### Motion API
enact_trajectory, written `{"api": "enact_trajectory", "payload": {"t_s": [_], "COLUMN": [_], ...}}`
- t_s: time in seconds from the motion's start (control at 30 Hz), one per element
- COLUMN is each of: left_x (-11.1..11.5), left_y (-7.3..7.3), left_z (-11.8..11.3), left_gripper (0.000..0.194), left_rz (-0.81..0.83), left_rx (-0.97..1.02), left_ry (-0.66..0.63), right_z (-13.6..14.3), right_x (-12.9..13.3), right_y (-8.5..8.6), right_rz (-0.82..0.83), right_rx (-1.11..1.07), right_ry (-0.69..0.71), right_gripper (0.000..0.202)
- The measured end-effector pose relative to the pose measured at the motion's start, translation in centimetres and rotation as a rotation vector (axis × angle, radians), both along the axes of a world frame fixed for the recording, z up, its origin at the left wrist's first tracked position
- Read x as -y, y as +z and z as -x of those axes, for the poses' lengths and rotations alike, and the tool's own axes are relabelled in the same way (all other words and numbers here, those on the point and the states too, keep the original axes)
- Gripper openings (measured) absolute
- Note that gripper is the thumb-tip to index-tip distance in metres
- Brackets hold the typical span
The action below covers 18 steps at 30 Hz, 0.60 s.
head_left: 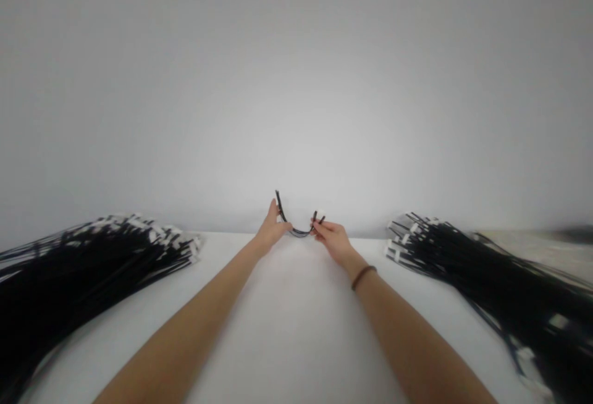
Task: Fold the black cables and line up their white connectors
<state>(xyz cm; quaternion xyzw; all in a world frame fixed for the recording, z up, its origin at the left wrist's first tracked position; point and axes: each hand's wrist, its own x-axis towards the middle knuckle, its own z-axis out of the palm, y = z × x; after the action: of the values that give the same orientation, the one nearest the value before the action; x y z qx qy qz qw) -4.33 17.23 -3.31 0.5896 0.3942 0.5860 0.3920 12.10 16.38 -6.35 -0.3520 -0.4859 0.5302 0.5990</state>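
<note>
The left hand point(273, 229) and right hand point(332, 238) are each pinching 1 end of a short black cable point(299, 231), bending it into a U near the far edge of the white tabletop point(296, 330). It is only half folded, its white-tipped ends standing apart. Large cable heaps are lying at the left edge point(83, 262) and right edge point(491, 280).

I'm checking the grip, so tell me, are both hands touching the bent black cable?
Touching. The head view shows the left hand pinching one side of the U-shaped black cable and the right hand pinching the other side near its white-tipped ends.
</note>
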Motion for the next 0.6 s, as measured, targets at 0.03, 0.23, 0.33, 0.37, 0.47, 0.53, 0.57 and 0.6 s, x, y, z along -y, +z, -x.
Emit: {"api": "enact_trajectory", "payload": {"t_s": [0.03, 0.23, 0.33, 0.37, 0.47, 0.53, 0.57, 0.6], "left_x": [0.4, 2.1, 2.3, 2.3, 2.2, 2.0, 1.8, 1.5], "left_y": [0.0, -1.4, -1.7, -1.7, -1.3, -1.0, -0.9, -0.8], "left_z": [-0.3, -3.3, -4.4, -4.6, -4.6, -4.3, -4.1, -3.9], "left_gripper": [0.088, 0.098, 0.081, 0.073, 0.05, 0.033, 0.025, 0.018], "left_rz": [-0.048, -0.258, -0.303, -0.302, -0.281, -0.271, -0.267, -0.26], "left_rx": [-0.114, -0.474, -0.506, -0.492, -0.408, -0.365, -0.342, -0.308], "left_ry": [-0.031, 0.009, 0.109, 0.147, 0.215, 0.192, 0.175, 0.165], "right_z": [0.4, 2.1, 2.6, 2.7, 2.8, 2.8, 2.7, 2.5], "right_x": [0.1, 0.7, 1.1, 1.2, 1.5, 1.6, 1.6, 1.6], "right_y": [0.0, -0.2, -0.1, -0.1, 0.2, 0.4, 0.5, 0.6], "right_rz": [-0.023, -0.267, -0.264, -0.246, -0.163, -0.111, -0.091, -0.071], "right_rx": [0.075, 0.276, 0.242, 0.214, 0.113, 0.077, 0.067, 0.057], "right_ry": [-0.062, -0.097, -0.055, -0.054, 0.023, 0.115, 0.155, 0.18], "right_gripper": [0.024, 0.026, 0.019, 0.016, 0.013, 0.017, 0.02, 0.022]}}
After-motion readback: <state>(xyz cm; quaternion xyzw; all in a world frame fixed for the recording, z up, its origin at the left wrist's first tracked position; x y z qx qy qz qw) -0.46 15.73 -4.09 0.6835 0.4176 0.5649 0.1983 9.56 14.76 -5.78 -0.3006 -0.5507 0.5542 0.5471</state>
